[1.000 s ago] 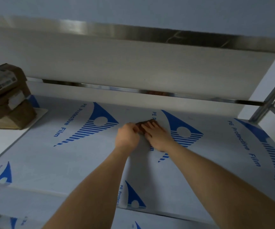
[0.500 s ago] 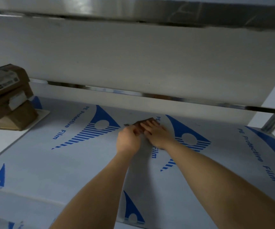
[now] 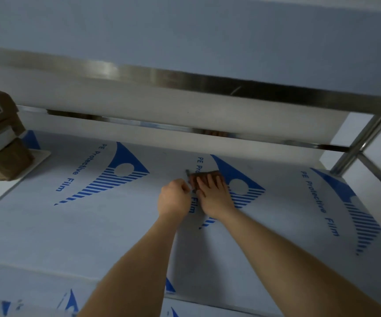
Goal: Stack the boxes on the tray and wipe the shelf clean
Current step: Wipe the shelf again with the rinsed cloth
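On shelf, film-covered, blue "PE Protective Film" print: brown cloth, mid-surface, toward back. Right hand: fingers straight, pressed flat on cloth. Left hand: fingers curled, touching cloth's left edge; whether pinching it, cannot tell. Far left: brown boxes, stacked on pale tray, well apart from hands. Overhead: metal upper shelf.

Dim, bluish, soft-focus, wide-angle warp

pale wall, steel upright post at right
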